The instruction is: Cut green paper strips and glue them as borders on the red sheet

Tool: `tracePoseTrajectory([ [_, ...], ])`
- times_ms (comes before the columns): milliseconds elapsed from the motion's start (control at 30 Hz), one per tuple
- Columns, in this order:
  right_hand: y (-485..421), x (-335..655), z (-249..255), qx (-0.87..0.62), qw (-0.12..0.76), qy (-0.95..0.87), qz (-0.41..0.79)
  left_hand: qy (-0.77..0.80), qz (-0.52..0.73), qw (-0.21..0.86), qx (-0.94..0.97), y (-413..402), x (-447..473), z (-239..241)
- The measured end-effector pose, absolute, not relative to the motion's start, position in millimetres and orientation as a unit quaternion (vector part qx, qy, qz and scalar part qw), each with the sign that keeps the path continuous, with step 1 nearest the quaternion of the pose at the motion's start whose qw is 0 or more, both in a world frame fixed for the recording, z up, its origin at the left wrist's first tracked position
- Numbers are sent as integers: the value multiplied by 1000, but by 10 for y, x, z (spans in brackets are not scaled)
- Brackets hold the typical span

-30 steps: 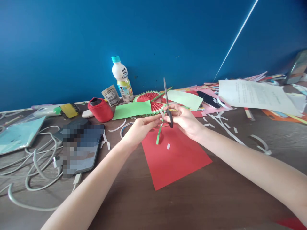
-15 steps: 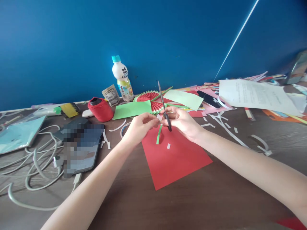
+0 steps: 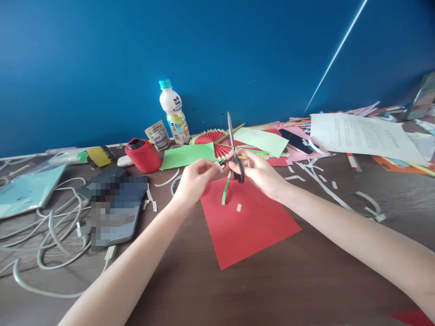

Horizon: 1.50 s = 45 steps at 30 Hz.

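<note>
My left hand (image 3: pixel 199 179) pinches a small white piece of paper or tape (image 3: pixel 221 168) between thumb and fingertips. In my right hand (image 3: pixel 260 174) is a pair of scissors (image 3: pixel 231 131), blades pointing up and dark handles against the fingers. A narrow green paper strip (image 3: pixel 225 192) with a white bit at its top hangs by my right fingertips; whether they grip it I cannot tell. Below both hands lies a red paper sheet (image 3: pixel 251 231), with a small white piece (image 3: pixel 239 208) on it. Behind them is a pleated red paper fan with a green edge (image 3: pixel 207 136).
Green paper (image 3: pixel 188 155), a bottle (image 3: pixel 175 113) and a red roll (image 3: pixel 143 155) stand or lie toward the blue wall. On the left are a phone (image 3: pixel 125 213) and white cables (image 3: pixel 50 226). White scraps (image 3: pixel 319 181) and a printed sheet (image 3: pixel 363 136) lie right.
My hands have moved slightly apart, and the white piece now shows at my left fingertips. The scissors have turned a little, their tips shifting right and more upright.
</note>
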State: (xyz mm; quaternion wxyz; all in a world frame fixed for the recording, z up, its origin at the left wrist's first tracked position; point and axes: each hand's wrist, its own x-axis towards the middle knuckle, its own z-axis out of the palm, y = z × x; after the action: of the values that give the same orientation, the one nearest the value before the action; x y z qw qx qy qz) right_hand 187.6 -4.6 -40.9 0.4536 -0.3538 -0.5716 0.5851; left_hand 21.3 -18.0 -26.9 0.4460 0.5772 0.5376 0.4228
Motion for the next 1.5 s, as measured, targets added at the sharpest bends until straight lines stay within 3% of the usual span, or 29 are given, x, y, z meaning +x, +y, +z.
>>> tracePoseTrajectory([
  [233, 5, 1918, -425, -342, 447, -576, 593, 520, 481, 468, 529, -134, 171, -246],
  [500, -36, 1899, -485, -296, 295, -669, 615, 503, 538, 472, 485, -58, 67, -200],
  [1500, -55, 1877, -608, -315, 326, -738, 499, 524, 558, 437, 473, -112, 145, -257],
])
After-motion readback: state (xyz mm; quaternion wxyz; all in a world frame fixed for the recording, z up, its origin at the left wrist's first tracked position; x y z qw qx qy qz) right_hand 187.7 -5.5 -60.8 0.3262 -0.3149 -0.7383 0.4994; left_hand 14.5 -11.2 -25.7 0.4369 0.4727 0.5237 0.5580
